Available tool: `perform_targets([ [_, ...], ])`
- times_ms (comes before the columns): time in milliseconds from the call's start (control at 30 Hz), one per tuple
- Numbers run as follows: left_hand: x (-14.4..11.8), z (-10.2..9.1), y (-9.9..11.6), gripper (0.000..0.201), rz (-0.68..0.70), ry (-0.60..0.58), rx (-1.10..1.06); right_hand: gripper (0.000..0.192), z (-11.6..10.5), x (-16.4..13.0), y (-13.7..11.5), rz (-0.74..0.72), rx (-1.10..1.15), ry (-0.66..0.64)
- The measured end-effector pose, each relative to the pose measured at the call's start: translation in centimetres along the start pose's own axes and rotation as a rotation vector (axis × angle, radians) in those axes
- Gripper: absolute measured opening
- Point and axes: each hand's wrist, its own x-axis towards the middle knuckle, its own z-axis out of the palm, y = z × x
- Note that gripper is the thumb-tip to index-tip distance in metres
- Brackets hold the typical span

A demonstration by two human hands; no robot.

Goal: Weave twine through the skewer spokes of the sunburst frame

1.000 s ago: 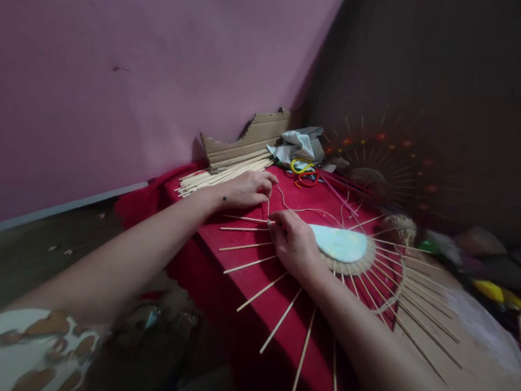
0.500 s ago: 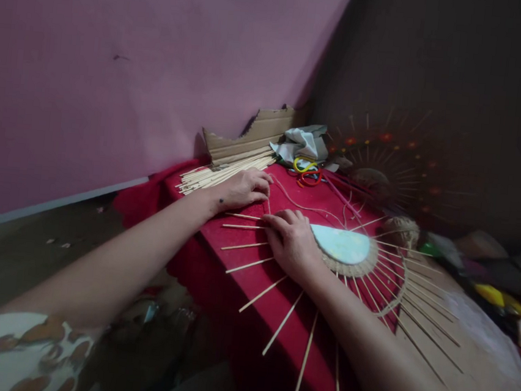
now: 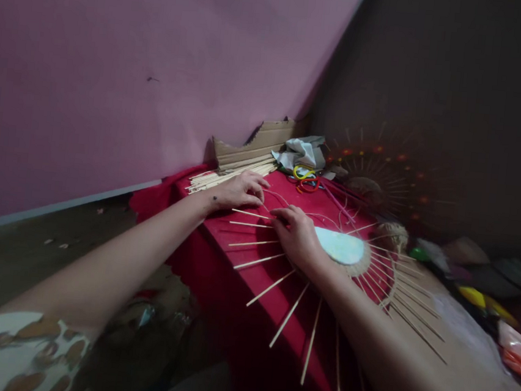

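Red cloth (image 3: 237, 242) carries our round woven sunburst of thin wooden sticks (image 3: 350, 262); our right hand (image 3: 298, 236) presses flat there, left hand (image 3: 240, 190) pinching a thin cord (image 3: 283, 196).

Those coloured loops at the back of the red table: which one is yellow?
The yellow loop is the one lying nearest the crumpled grey cloth; the red loops lie just in front of it.

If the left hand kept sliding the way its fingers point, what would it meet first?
Likely the thin cord on the red cloth just beyond the left hand, then the coloured loops; depth is uncertain.
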Motion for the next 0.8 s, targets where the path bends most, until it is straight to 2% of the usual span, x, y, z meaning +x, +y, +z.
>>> perform_targets([
  [233,-2.1,-1.7,0.6,0.017,-0.016,-0.124,-0.037,0.015,-0.6,0.2,0.2,-0.010,0.030,0.050],
  [467,-4.1,-3.1,1.2,0.016,-0.014,-0.160,0.014,0.015,-0.9,0.8,0.3,0.032,-0.006,0.031],
  [667,-5.5,-4.6,2.2,0.014,-0.033,-0.077,0.173,0.018,-0.3,0.7,0.4,0.078,-0.054,-0.051],
  [800,-5.6,-4.9,4.0,0.016,-0.013,-0.039,0.143,0.019,0.0,0.7,0.6,0.097,-0.093,-0.072],
])
